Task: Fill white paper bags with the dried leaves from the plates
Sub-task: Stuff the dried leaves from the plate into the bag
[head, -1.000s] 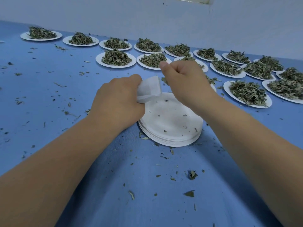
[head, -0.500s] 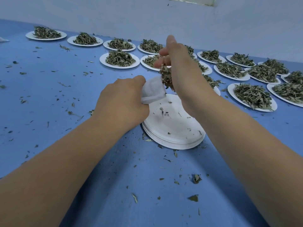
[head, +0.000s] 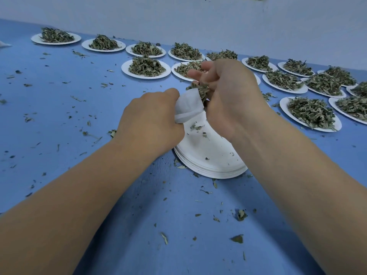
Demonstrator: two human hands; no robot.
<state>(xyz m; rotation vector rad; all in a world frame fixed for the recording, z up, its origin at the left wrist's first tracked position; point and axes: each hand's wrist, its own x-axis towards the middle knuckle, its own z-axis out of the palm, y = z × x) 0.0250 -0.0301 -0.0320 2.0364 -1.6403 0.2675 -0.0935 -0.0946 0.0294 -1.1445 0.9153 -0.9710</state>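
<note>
L hand [head: 151, 124] curled round bag [head: 187, 108], mouth up, over far-L rim of plate stack [head: 214, 161]. R hand [head: 232, 100] pinches leaves [head: 200, 91] at the bag mouth. Full plates [head: 147, 76] in rows along far edge by wall [head: 178, 16] & down R side, nearest just beside R forearm; L & near table [head: 59, 116]: blue top w/ loose leaf bits.

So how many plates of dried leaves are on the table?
15 plates: eight along the back row, five in the second row, two nearest on the right. The right hand may hide more. The empty stack is not counted.
</note>
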